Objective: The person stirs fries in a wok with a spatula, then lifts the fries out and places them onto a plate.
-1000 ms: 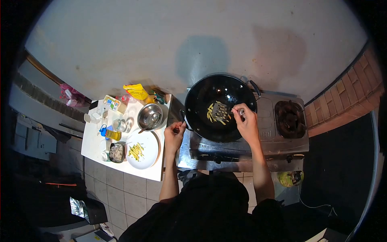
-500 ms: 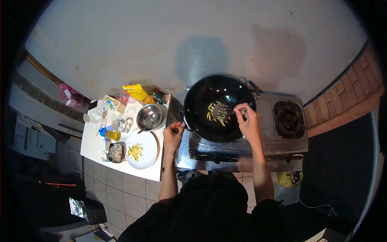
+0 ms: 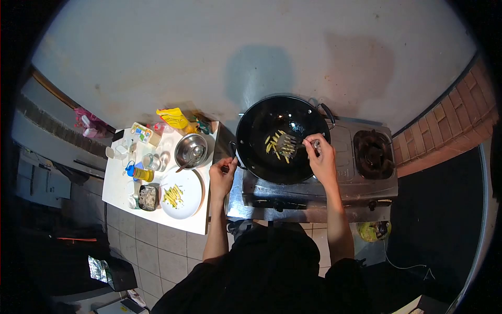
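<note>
A black wok (image 3: 261,118) rests on the left burner of a gas stove. Yellowish-green strips of food (image 3: 276,140) lie in its bottom. In my right hand (image 3: 321,159) is a slotted turner (image 3: 287,146), gripped by its handle, its blade down among the strips. My left hand (image 3: 222,178) is closed at the wok's left ear handle (image 3: 234,150), with thumb and fingers pinched at its near end. The palm side of that hand is hidden. More cut strips (image 3: 173,196) lie on a white plate (image 3: 191,183) to the left.
On the white side table (image 3: 198,226) stand a steel bowl (image 3: 184,142), a yellow bottle with a blue cap (image 3: 141,174), a yellow packet (image 3: 175,119) and several containers. The stove's second burner (image 3: 374,154) is at the right. A wall rises behind the wok.
The strips in the wok have shifted and lie more spread out beside the turner's blade. Both hands keep nearly the same place, and the whole view has slid slightly.
</note>
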`<state>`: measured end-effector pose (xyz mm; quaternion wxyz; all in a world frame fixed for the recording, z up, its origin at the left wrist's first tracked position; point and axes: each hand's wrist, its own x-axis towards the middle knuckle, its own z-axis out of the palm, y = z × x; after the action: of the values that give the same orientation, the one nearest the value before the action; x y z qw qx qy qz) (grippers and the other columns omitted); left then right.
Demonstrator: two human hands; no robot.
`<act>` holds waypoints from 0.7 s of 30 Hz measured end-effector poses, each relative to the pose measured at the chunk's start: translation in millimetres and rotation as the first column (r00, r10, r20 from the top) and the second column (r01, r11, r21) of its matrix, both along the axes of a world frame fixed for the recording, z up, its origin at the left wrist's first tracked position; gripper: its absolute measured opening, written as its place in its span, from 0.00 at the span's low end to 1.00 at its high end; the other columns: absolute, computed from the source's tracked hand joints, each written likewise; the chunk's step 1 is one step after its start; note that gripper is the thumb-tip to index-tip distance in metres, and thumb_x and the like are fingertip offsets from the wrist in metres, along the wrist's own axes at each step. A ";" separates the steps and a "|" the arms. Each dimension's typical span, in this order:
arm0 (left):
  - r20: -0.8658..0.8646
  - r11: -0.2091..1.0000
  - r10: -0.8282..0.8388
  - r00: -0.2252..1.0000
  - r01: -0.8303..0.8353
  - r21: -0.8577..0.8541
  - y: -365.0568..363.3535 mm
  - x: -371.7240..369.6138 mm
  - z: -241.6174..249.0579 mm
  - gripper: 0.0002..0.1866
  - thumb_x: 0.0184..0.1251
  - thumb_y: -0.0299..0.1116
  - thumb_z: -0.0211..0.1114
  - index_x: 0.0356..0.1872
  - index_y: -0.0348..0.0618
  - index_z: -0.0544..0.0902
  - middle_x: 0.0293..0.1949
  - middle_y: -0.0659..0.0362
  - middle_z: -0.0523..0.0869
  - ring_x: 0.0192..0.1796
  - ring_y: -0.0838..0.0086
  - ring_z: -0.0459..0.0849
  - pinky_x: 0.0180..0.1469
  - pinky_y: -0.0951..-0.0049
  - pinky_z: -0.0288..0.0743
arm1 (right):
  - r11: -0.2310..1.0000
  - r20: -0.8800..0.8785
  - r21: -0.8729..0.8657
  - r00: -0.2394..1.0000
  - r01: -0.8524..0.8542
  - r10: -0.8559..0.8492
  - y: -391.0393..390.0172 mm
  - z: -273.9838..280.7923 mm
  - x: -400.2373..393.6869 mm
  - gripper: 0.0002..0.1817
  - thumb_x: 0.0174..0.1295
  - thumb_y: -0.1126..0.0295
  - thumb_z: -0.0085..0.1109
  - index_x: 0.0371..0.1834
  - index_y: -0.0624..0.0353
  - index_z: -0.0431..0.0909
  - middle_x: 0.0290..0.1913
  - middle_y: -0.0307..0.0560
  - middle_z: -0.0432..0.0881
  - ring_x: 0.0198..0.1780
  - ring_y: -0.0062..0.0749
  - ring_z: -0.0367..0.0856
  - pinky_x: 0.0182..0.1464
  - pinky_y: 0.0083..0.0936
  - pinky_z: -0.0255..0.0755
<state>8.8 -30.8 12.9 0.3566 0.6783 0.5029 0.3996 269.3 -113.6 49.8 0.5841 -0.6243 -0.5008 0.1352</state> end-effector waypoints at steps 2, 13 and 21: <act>0.011 1.000 -0.001 1.000 0.001 -0.020 1.0 -0.8 -3.3 0.15 0.61 0.35 0.66 0.34 0.28 0.81 0.19 0.63 0.78 0.22 0.85 0.69 0.26 0.81 0.65 | 1.000 -0.004 -0.016 1.000 -0.008 0.008 -0.1 1.7 -0.8 0.04 0.59 0.77 0.58 0.30 0.63 0.72 0.20 0.42 0.71 0.20 0.16 0.65 0.23 0.18 0.59; 0.032 1.000 -0.020 0.999 0.020 -0.010 4.1 -2.1 -9.6 0.14 0.61 0.35 0.66 0.33 0.29 0.81 0.18 0.61 0.77 0.23 0.84 0.70 0.27 0.80 0.66 | 0.999 -0.038 0.045 0.999 -0.003 0.004 0.7 -0.6 2.3 0.04 0.59 0.77 0.58 0.30 0.64 0.72 0.20 0.41 0.72 0.22 0.15 0.65 0.23 0.17 0.59; 0.052 1.000 -0.006 0.999 0.007 -0.012 2.0 -0.6 -6.2 0.14 0.61 0.35 0.66 0.33 0.28 0.81 0.19 0.62 0.78 0.23 0.84 0.70 0.27 0.81 0.65 | 1.000 -0.082 0.023 0.996 -0.019 0.020 1.0 -3.3 0.0 0.04 0.59 0.77 0.58 0.30 0.63 0.72 0.20 0.39 0.71 0.22 0.14 0.65 0.23 0.16 0.58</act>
<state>8.3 -28.8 6.6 0.3750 0.6671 0.4939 0.4128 269.3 -112.6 46.5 0.6096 -0.6068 -0.4840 0.1609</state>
